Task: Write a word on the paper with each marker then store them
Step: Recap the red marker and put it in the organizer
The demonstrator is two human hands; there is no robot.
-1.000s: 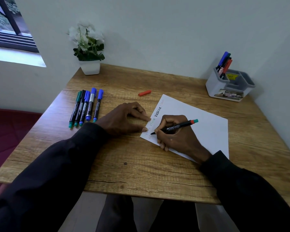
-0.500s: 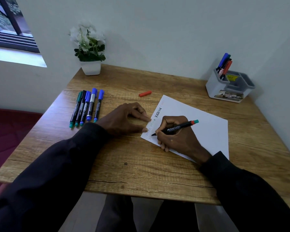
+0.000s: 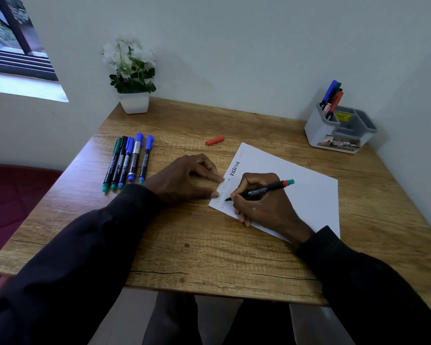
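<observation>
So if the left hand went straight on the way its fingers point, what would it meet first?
The paper, whose edge the left hand's fingertips reach; beyond that, probably the right hand holding the marker, though height is unclear.

Home study corner: wooden desk (image 3: 209, 250), potted flowers (image 3: 132, 70), pen organizer (image 3: 339, 131), window (image 3: 15, 46).

A white sheet of paper (image 3: 296, 185) is lying askew, handwritten words running along its left edge. A black marker with a red-and-teal end (image 3: 259, 191) is slanting in the right hand (image 3: 264, 207), tip on the sheet's 8 o'clock corner. Five capped blue and green markers (image 3: 127, 160) are lying side by side at the sheet's 10 o'clock, a loose red cap (image 3: 215, 140) at 11, and a grey-and-white plastic organiser (image 3: 339, 135) holding more markers (image 3: 332, 98) at 2.
</observation>
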